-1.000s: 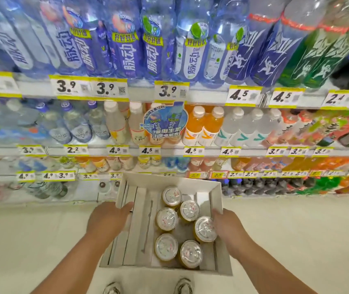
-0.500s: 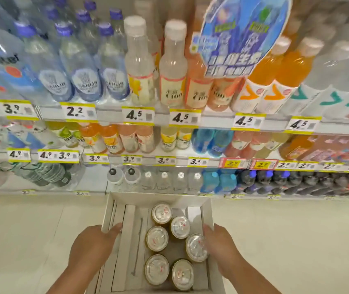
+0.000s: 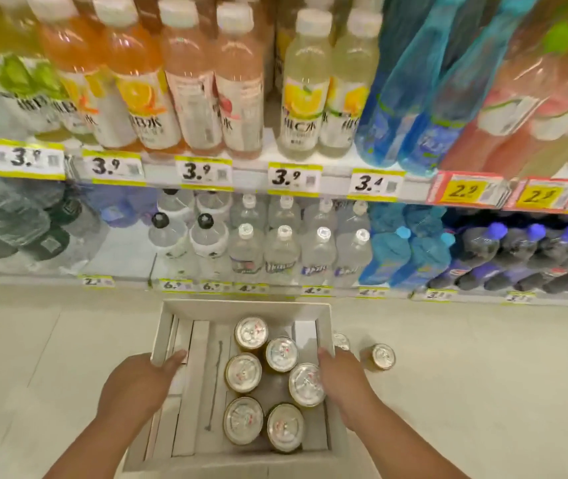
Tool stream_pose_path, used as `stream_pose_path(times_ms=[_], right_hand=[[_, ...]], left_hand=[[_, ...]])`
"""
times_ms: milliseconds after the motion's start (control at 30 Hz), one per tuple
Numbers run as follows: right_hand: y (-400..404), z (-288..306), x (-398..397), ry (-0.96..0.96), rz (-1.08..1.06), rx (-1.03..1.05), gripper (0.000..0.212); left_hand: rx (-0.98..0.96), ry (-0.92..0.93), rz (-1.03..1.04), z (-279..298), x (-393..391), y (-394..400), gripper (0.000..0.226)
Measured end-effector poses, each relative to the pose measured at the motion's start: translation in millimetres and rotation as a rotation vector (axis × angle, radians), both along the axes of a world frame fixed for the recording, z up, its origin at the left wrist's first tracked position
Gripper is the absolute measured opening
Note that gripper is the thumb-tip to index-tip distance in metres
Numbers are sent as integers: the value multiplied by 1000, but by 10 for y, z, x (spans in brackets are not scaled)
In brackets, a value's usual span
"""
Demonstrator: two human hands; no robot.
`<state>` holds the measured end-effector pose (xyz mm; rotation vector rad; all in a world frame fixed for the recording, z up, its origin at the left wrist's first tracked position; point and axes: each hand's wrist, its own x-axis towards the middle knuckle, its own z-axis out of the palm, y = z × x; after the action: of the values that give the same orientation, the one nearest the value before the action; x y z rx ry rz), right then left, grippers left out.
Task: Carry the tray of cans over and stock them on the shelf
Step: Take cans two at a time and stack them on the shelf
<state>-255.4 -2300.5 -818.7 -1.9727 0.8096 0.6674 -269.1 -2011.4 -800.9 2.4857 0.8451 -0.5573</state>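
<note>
Both hands are clamped on the tray (image 3: 241, 309) right now: left hand (image 3: 134, 388) wrapped over the left wall with the thumb hooked inside, right hand (image 3: 344, 385) gripping the right wall the same way, thumb tip just inside the rim. Looks to me like the tray is being lowered to the floor (image 3: 34, 357) in front of the bottom shelf (image 3: 120, 261), so the thing to get right is keeping it level. The load isn't balanced: all six cans (image 3: 280, 354) sit upright in a loose cluster over on the right-hand side, the nearest one practically touching the right thumb, while the half under the left hand is just bare cardboard flaps. So I'd guess the right hand carries most of the weight and the left needs to hold steady so nothing tips or slides. Set it down flat, don't drop the far edge first. Also watch the landing spot: there's a loose can (image 3: 383, 356) standing on the floor just beyond the right hand, and another one (image 3: 341, 340) peeking out right against the tray's outer wall by the right fingertips. Easy to knock those over. The shelves ahead of both hands look packed with bottles; there's a bare patch on the bottom shelf, forward and left of the left hand, but I can't tell if that's where the cans go.
</note>
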Motion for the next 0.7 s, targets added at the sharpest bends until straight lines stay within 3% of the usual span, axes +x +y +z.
stream_pose_path(times_ms=[133, 267, 367, 467, 567, 700], right_hand=[[63, -618, 43, -4, 10, 26, 37], [105, -1075, 111, -42, -35, 95, 20], [117, -1323, 159, -56, -39, 70, 24], [115, -1436, 201, -70, -37, 76, 17], [90, -1534, 237, -75, -30, 59, 28], [102, -1607, 243, -69, -79, 65, 9]], left_hand=[[-8, -6, 5, -687, 114, 38, 52], [-33, -20, 10, -1286, 206, 72, 55], [-53, -20, 27, -1640, 227, 73, 54], [-73, -19, 18, -1883, 265, 46, 55], [-83, -27, 16, -2022, 294, 26, 53], [-98, -42, 25, -2110, 302, 15, 56]])
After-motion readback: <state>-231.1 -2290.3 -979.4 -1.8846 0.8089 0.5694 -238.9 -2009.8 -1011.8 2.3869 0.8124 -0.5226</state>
